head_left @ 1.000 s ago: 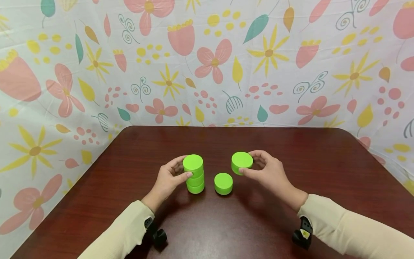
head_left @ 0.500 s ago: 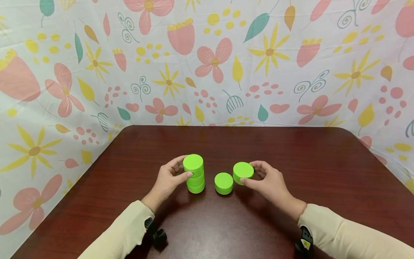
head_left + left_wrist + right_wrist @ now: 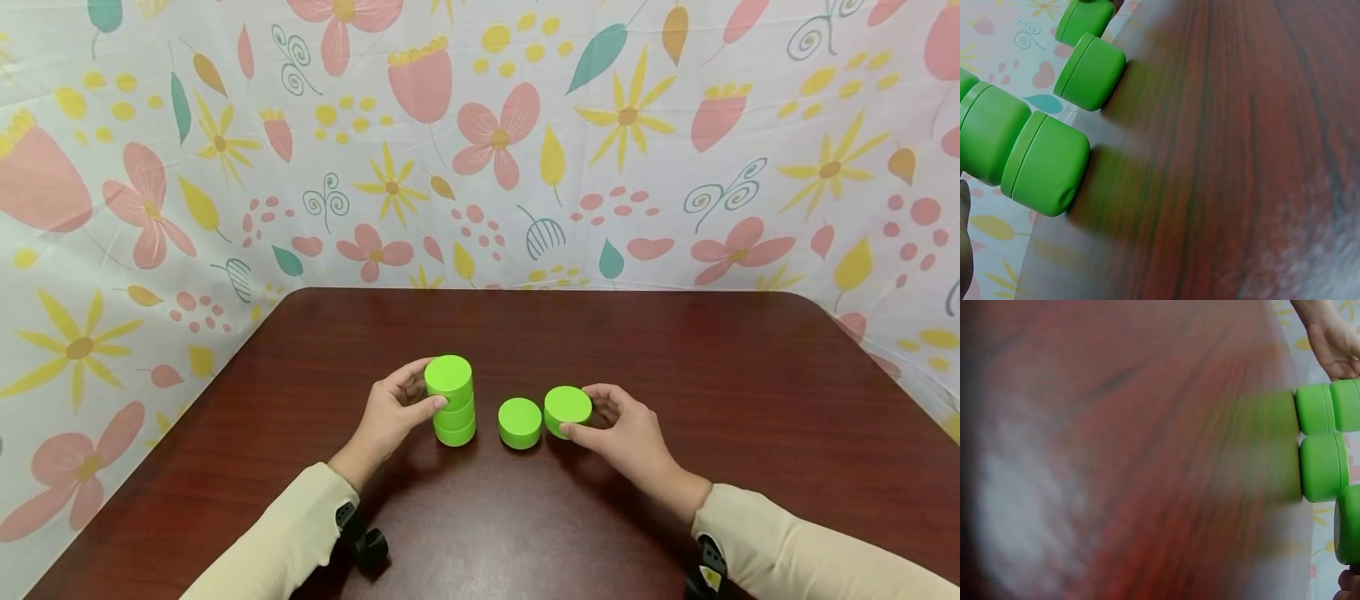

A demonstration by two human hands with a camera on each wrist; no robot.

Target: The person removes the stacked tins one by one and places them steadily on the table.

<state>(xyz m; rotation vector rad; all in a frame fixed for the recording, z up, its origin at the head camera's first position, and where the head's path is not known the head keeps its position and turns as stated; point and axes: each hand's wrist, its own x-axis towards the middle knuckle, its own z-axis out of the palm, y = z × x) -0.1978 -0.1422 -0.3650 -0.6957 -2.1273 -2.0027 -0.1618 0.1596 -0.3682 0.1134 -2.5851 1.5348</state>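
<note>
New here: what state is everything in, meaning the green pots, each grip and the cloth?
Green stack: three pots, upright, lids apparently on.
Lone green pot: upright on the table.
Held green pot: apparently just clear of the table.
Left grip: curled round the stack's upper part.
Right grip: curled round the held pot.
Patterned cloth: hanging behind the table.

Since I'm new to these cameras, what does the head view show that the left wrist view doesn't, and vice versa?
Only the head view: both cream sleeves and the black wrist devices. Only the left wrist view: a small dent low on the green stack. Both: that stack, the single container beside it, the container in the right hand, the tabletop and the flowered cloth.
</note>
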